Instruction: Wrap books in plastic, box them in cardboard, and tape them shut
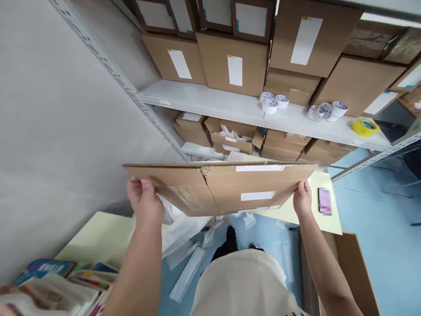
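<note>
You hold a flattened cardboard box [223,186] in the air, its long axis running level from one grip to the other. Your left hand [144,199] pinches the left end, thumb on the near face and fingers behind. Your right hand [302,197] is closed on the right corner. The broad labelled face looks toward you. Just right of your right grip, a phone [325,201] lies on a pale table [329,221].

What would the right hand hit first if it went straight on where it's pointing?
The right hand grips the flattened brown cardboard box, so it meets that first; past it, probably the brown cartons stacked low behind, depth unclear.
</note>
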`<move>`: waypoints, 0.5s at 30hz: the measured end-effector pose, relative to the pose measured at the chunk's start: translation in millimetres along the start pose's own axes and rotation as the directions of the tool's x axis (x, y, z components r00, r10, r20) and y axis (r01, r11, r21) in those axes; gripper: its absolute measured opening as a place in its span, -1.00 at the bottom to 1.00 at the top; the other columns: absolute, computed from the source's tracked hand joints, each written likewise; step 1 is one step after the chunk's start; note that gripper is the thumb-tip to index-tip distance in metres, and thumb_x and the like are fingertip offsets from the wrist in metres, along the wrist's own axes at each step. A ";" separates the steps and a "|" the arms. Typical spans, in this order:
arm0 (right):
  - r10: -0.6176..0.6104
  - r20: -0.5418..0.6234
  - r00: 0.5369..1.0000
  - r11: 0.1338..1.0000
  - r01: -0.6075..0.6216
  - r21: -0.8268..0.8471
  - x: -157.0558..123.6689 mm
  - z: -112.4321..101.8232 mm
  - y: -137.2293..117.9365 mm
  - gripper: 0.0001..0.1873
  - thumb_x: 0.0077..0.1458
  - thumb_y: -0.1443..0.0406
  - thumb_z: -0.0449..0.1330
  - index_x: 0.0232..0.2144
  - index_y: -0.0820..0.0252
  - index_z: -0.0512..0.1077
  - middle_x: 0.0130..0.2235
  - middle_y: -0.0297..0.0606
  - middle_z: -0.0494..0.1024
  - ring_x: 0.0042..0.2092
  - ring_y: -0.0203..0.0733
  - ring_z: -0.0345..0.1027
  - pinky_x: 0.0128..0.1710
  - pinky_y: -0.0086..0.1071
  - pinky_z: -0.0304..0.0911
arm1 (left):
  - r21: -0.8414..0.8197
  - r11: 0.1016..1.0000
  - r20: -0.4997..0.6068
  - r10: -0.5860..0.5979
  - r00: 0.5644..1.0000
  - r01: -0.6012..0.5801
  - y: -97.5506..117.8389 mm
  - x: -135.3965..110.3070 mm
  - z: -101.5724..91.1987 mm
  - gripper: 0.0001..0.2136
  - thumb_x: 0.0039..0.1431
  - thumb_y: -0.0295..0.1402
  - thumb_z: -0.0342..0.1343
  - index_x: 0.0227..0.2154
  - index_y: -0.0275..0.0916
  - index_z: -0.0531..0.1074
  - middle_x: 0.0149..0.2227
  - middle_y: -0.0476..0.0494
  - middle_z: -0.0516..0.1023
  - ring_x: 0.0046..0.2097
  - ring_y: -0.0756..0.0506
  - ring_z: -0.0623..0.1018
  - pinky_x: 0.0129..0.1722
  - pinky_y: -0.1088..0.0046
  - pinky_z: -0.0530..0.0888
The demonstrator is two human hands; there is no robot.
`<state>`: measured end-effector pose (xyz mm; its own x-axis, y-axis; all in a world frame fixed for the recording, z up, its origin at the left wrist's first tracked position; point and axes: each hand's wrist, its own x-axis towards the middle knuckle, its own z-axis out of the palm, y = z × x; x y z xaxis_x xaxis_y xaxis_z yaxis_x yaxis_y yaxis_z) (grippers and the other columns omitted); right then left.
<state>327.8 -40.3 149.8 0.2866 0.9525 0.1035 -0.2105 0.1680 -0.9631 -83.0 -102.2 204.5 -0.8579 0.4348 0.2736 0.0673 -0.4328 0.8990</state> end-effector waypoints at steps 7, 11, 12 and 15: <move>-0.086 -0.115 0.990 0.995 0.080 -0.055 10.2 29.9 -10.2 -0.57 0.04 -0.09 0.21 -0.26 0.10 0.44 -0.16 -0.26 0.56 -0.03 -0.12 0.36 0.03 -0.22 0.20 | -0.045 0.996 0.091 -0.077 0.993 0.081 -39.2 43.6 46.6 -0.41 -0.23 0.15 0.31 -0.39 -0.22 0.21 -0.41 0.10 0.28 -0.34 0.06 0.32 -0.18 0.45 0.35; -0.126 -0.126 0.984 0.990 0.116 -0.083 11.9 35.5 -18.3 -0.56 0.04 -0.08 0.22 -0.18 0.08 0.45 -0.10 -0.25 0.56 0.00 -0.13 0.36 0.06 -0.24 0.21 | -0.090 0.991 0.155 -0.084 0.984 0.099 -45.7 48.7 69.2 -0.44 -0.13 0.14 0.27 -0.36 -0.24 0.22 -0.41 0.09 0.25 -0.34 0.06 0.33 -0.21 0.48 0.35; -0.139 -0.127 0.982 0.987 0.127 -0.095 12.7 36.2 -19.9 -0.54 0.05 -0.08 0.22 -0.15 0.08 0.45 -0.09 -0.24 0.55 0.00 -0.13 0.37 0.06 -0.23 0.21 | -0.101 0.991 0.154 -0.076 0.985 0.092 -46.6 49.4 73.6 -0.44 -0.12 0.15 0.26 -0.37 -0.23 0.22 -0.41 0.10 0.24 -0.34 0.07 0.32 -0.22 0.48 0.35; -0.190 -0.142 0.971 0.976 0.170 -0.139 14.8 37.0 -20.9 -0.49 0.08 -0.11 0.18 -0.08 0.08 0.43 -0.05 -0.19 0.54 0.03 -0.11 0.36 0.06 -0.22 0.22 | -0.122 0.987 0.183 -0.082 0.980 0.106 -51.0 51.6 80.5 -0.45 -0.08 0.19 0.20 -0.39 -0.21 0.18 -0.41 0.10 0.24 -0.33 0.06 0.34 -0.22 0.48 0.36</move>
<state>301.8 -20.3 180.7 0.4513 0.8573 0.2477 -0.0268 0.2905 -0.9565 -89.7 5.8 200.2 -0.7528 0.6062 0.2566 -0.0866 -0.4775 0.8743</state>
